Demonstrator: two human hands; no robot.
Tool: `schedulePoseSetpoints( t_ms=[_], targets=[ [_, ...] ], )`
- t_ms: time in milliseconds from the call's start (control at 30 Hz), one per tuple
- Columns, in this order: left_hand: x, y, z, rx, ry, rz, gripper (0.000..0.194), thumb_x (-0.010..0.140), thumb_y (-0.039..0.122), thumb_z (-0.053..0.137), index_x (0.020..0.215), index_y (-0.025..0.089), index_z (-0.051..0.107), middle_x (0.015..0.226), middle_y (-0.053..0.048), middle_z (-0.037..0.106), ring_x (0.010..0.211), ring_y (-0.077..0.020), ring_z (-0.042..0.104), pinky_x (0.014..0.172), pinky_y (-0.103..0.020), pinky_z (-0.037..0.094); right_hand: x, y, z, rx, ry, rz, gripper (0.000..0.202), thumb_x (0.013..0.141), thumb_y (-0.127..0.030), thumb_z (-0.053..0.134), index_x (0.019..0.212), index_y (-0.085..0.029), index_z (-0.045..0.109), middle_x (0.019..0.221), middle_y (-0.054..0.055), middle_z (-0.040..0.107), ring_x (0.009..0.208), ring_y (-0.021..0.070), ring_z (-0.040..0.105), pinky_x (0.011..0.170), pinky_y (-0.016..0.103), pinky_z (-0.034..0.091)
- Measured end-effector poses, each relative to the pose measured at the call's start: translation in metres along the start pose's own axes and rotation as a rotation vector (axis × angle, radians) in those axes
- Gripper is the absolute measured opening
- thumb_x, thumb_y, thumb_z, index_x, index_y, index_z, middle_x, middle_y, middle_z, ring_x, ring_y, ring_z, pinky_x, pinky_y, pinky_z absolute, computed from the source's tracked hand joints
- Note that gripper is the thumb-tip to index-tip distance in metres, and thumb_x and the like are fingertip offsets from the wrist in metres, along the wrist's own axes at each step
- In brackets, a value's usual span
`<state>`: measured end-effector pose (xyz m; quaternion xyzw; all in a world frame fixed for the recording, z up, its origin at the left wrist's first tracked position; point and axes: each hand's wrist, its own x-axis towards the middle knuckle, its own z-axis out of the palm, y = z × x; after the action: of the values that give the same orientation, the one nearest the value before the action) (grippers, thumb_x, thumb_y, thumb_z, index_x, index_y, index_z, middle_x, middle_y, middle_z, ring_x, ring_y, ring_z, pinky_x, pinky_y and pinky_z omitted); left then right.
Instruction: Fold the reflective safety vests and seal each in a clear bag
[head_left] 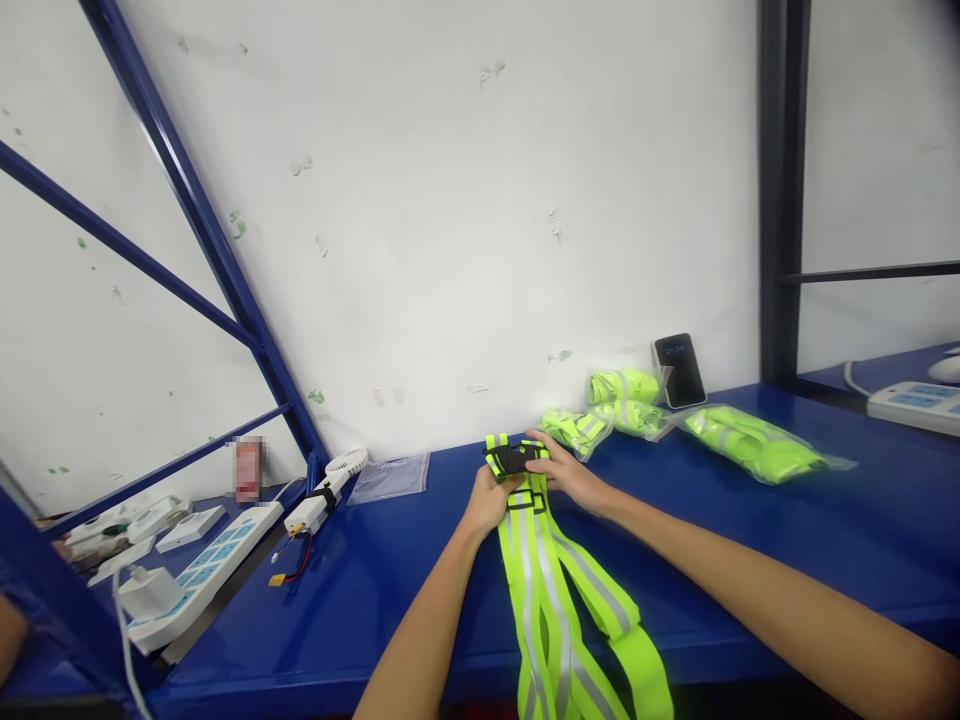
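Both hands hold a neon yellow reflective strap harness point(551, 590) by its black plastic buckle point(514, 459). My left hand point(491, 497) grips the buckle's left side and the webbing below it, its fingers partly hidden behind. On the other side, my right hand point(564, 470) closes its thumb and fingers on the buckle's right end. A black slider point(526, 500) sits on the straps just under the buckle. From there the silver-striped straps hang down over the table's front edge, with a loop out to the right.
Several clear bags of folded neon straps point(754, 443) lie at the back right, beside a standing phone-like device point(680, 370). A flat plastic bag point(390, 478), a small white fan point(347, 463), a wired battery pack point(311, 510) and a power strip point(217, 570) are leftward. Blue frame posts point(217, 240) rise there.
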<state>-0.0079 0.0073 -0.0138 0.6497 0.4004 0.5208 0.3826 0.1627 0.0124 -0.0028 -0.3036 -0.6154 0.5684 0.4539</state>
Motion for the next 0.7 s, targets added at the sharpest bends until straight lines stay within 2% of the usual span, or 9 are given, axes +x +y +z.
schedulePoseSetpoints(
  t_ms=[100, 200, 367, 533, 700],
  targets=[
    [0.001, 0.000, -0.001, -0.008, 0.159, 0.079, 0.040, 0.062, 0.018, 0.075, 0.100, 0.013, 0.066, 0.097, -0.008, 0.072, 0.087, -0.0234, 0.065, 0.081, -0.033, 0.049, 0.002, -0.001, 0.003, 0.173, 0.017, 0.019, 0.065, 0.069, -0.027, 0.070, 0.128, -0.026, 0.043, 0.103, 0.002, 0.066, 0.092, 0.0206, 0.066, 0.083, 0.036, 0.051],
    [0.000, 0.000, -0.002, 0.020, 0.253, 0.123, 0.043, 0.062, 0.010, 0.069, 0.104, 0.015, 0.063, 0.099, -0.008, 0.071, 0.087, -0.0225, 0.065, 0.081, -0.033, 0.049, 0.003, 0.001, 0.005, 0.255, -0.007, -0.023, 0.049, 0.064, -0.024, 0.074, 0.108, -0.022, 0.052, 0.099, 0.003, 0.068, 0.092, 0.0214, 0.067, 0.083, 0.037, 0.053],
    [-0.001, -0.001, -0.003, 0.068, 0.194, 0.166, 0.032, 0.073, 0.012, 0.057, 0.103, 0.019, 0.066, 0.107, -0.005, 0.068, 0.103, -0.0237, 0.059, 0.095, -0.034, 0.041, 0.007, 0.005, 0.003, 0.237, 0.040, -0.072, 0.047, 0.066, -0.029, 0.075, 0.105, -0.022, 0.049, 0.095, 0.004, 0.070, 0.085, 0.0233, 0.069, 0.077, 0.040, 0.056],
    [0.003, -0.004, -0.003, -0.035, 0.100, 0.027, 0.029, 0.083, 0.030, 0.052, 0.103, 0.016, 0.067, 0.106, -0.006, 0.069, 0.104, -0.0252, 0.059, 0.091, -0.034, 0.043, 0.013, 0.003, -0.006, 0.198, 0.099, -0.203, 0.045, 0.067, -0.030, 0.074, 0.104, -0.021, 0.050, 0.100, 0.005, 0.069, 0.096, 0.0241, 0.066, 0.086, 0.040, 0.053],
    [0.000, -0.006, -0.001, -0.140, 0.111, -0.041, 0.034, 0.081, 0.032, 0.056, 0.110, 0.017, 0.064, 0.116, -0.007, 0.066, 0.112, -0.0256, 0.057, 0.095, -0.034, 0.041, 0.013, 0.000, -0.007, 0.158, 0.142, -0.240, 0.043, 0.069, -0.030, 0.071, 0.104, -0.020, 0.049, 0.097, 0.005, 0.067, 0.094, 0.0236, 0.064, 0.085, 0.040, 0.052]
  ],
)
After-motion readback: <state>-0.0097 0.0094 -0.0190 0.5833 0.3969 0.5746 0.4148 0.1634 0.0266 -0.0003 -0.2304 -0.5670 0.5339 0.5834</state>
